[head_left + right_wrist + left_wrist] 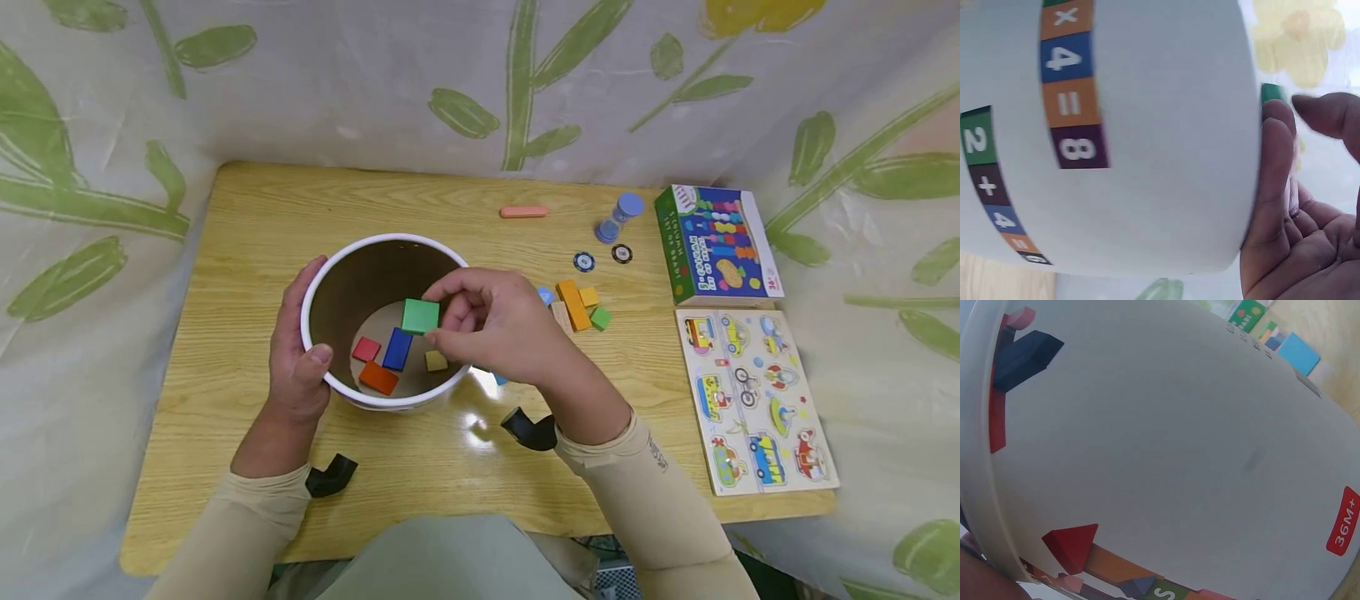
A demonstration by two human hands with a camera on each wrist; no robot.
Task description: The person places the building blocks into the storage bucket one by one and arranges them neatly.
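A white bucket [352, 250] with a brown inside stands in the middle of the wooden table [247, 208]. My left hand [303, 350] grips its left rim, thumb inside. Over the right rim, my right hand [442, 317] pinches a green block [420, 317] above the opening. On the bucket's floor lie a red block [366, 349], a blue block [397, 348], an orange block [378, 378] and an olive block [436, 361]. The left wrist view is filled by the bucket's printed outer wall [1179, 456]. In the right wrist view my fingers [1275, 162] curl beside the wall [1147, 125], with the green block's edge [1270, 94] showing.
Several loose blocks [576, 305] lie right of the bucket. Behind them are two chips [584, 262], a blue sand timer [619, 218] and a pink stick [523, 212]. A toy box [716, 243] and a vehicle puzzle board [753, 400] fill the right edge. Leaf-printed cloth surrounds the table.
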